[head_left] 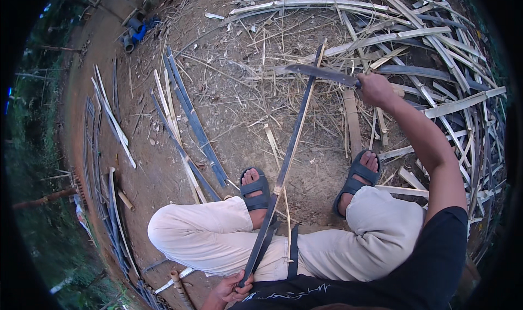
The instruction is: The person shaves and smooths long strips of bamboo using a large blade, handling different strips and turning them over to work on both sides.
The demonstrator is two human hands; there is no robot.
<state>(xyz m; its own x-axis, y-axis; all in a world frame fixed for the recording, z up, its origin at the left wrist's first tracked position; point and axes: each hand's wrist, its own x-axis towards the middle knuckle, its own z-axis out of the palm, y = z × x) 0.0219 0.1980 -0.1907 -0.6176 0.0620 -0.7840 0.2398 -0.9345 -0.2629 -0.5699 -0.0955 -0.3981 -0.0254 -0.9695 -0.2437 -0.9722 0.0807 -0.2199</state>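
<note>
Two hands work: our left hand (pixel 231 289) grips the near end of a bamboo strip (pixel 291 146), our right hand (pixel 375 88) grips a knife (pixel 321 73). We judge splitting underway. Next calls for steady aim at the far end.

Your right hand (pixel 376 89) is fisted way out front, arm stretched. Left hand (pixel 231 289) curls tight by your lap.

Bare dirt ground (pixel 158 163) under flat daylight, greenery (pixel 32 92) beyond

Left hand (pixel 231 290) partly cut by bottom edge, fingers hidden behind bamboo strip (pixel 283 174). Knife (pixel 321 73) handle buried in right hand (pixel 376 89). Pipe bits (pixel 135 32) top left too small to identify.
</note>
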